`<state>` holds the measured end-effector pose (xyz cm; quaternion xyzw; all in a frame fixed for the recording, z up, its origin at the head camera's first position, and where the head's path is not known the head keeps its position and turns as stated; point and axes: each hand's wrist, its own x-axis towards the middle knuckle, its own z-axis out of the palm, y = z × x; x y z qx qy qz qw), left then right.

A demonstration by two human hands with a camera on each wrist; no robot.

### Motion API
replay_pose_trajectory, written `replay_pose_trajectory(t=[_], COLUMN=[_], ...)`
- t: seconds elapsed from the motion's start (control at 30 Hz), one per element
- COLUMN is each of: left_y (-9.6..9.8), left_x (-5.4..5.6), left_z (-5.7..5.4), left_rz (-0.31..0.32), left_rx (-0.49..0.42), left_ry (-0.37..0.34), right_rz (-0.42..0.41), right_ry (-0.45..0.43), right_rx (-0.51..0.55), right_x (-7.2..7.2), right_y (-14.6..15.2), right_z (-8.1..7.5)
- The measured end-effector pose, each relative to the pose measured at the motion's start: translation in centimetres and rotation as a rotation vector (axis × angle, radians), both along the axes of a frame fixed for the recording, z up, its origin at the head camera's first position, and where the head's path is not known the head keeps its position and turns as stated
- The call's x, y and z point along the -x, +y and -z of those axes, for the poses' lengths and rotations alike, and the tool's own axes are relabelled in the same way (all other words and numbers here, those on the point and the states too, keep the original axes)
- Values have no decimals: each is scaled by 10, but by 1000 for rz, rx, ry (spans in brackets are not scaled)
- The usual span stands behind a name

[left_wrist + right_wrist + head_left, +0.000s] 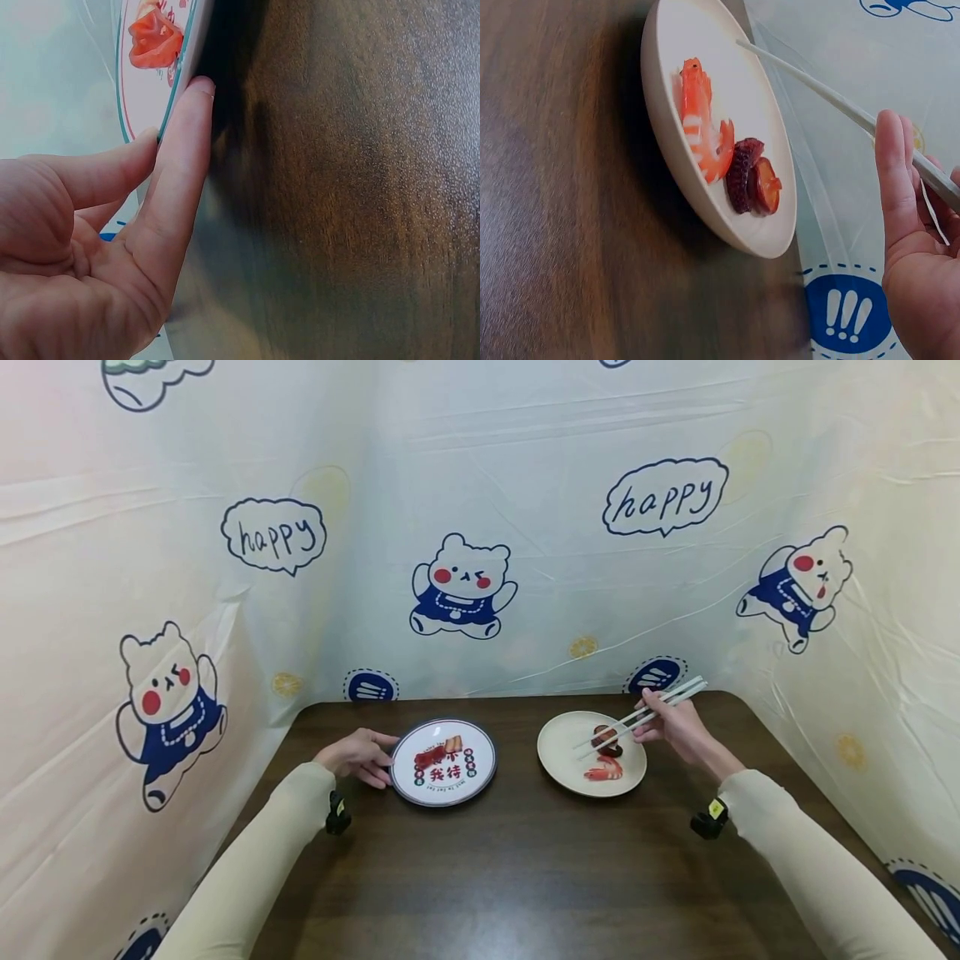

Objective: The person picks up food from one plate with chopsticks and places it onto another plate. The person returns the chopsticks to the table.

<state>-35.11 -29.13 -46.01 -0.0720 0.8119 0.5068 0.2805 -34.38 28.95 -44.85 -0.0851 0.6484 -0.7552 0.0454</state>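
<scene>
My left hand (pixel 362 755) holds the rim of a white plate (pixel 405 777) with a dark border and red lettering; in the left wrist view the thumb is at the rim and fingers reach under it. A red food piece (pixel 429 757) and a pale brown striped one (pixel 453 744) lie on that plate. Pale chopsticks (pixel 684 691) are gripped in my right hand (pixel 675 727), their tips over a cream plate (pixel 558 735). That plate bears a shrimp (pixel 697 135), a dark purple suckered piece (pixel 740 176) and a reddish-brown piece (pixel 766 187). Tip contact cannot be told.
Both plates stand toward the far side of a dark brown wooden table (pixel 495 877). A pale printed curtain (pixel 540 527) with bears and lettering hangs behind the table and along both sides. Each wrist wears a small black camera.
</scene>
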Motion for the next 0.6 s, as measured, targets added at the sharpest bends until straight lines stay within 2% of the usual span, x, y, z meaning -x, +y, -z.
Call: replay_pose_trajectory(t=[0.27, 0.6], left_y=[0, 1], left_x=[0, -1], left_z=[-2, -1], left_rz=[4, -11], left_rx=[2, -2], left_ry=[0, 1], right_rz=[-1, -45], right_ry=[-17, -25], right_rx=[-75, -48], right_x=[-6, -15], right_y=[11, 26], right_z=[1, 5])
